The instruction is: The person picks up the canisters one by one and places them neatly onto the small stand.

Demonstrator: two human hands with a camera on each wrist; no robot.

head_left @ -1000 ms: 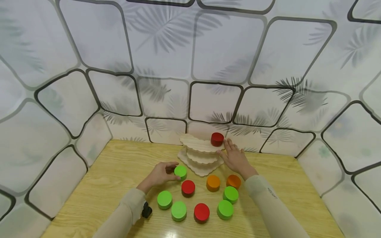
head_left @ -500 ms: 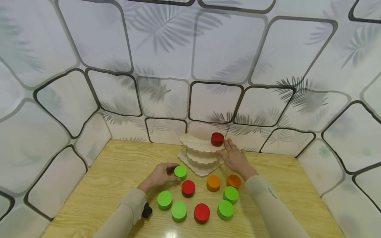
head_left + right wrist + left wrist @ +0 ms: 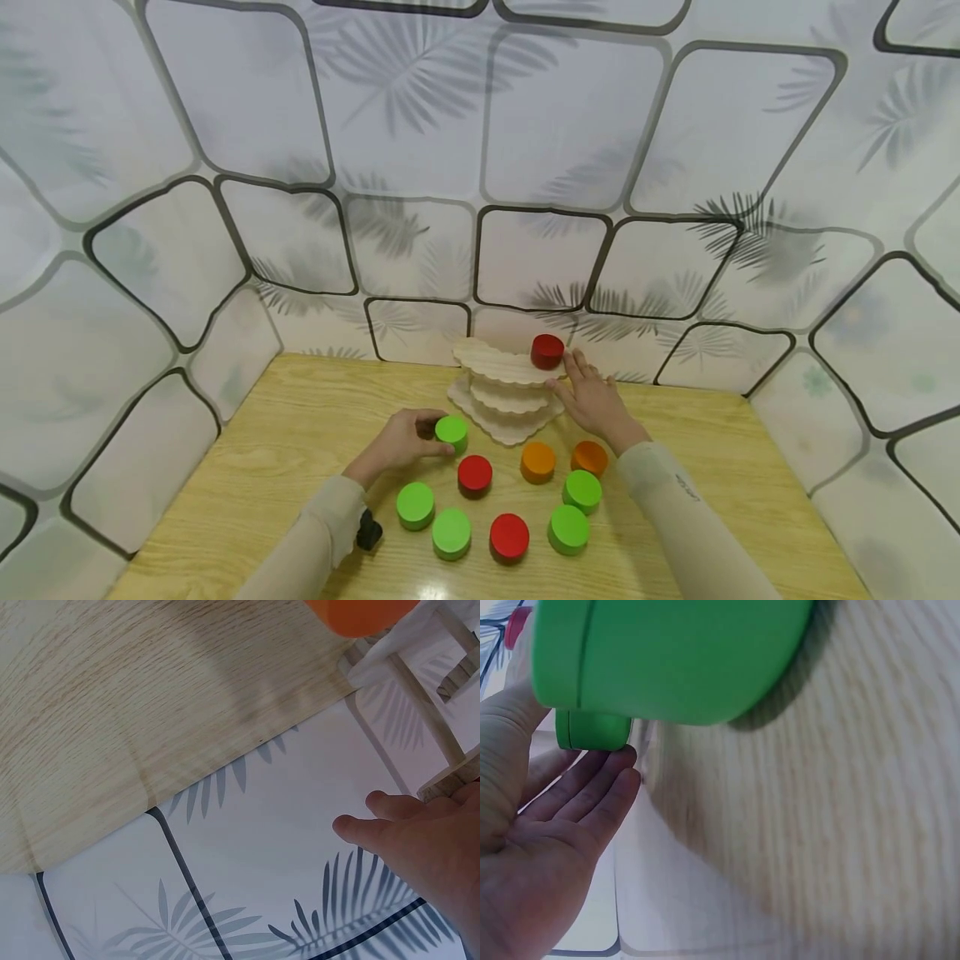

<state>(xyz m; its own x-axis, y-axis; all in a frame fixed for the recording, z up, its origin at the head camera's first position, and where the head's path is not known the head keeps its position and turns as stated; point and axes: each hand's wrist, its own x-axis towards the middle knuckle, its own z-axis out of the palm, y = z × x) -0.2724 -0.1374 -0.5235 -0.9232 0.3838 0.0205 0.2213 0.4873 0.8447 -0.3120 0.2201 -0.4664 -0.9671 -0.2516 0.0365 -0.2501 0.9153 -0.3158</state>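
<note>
My left hand (image 3: 405,437) pinches a small green cylinder (image 3: 452,433) just above the tabletop, thumb in front and fingers behind. In the left wrist view, the held green cylinder (image 3: 596,731) shows a seam near one end, and the fingers touch its side. A larger-looking green cylinder (image 3: 667,660) stands closer to that camera. Against the right end of a wooden tiered stand (image 3: 491,362), my right hand (image 3: 596,404) lies with fingers straight. Close to its fingertips, a red cylinder (image 3: 547,352) sits on the top tier. The right wrist view shows fingertips (image 3: 375,817) by the stand's edge.
Several cylinders stand in front of the stand: red (image 3: 475,475), orange (image 3: 537,462) and green (image 3: 582,492). Another red one (image 3: 509,537) is nearer the front. The table (image 3: 300,433) meets patterned walls (image 3: 420,329) behind the stand and at both sides.
The green cylinder in my left hand has shifted very slightly left. My right hand and the stand have kept their places.
</note>
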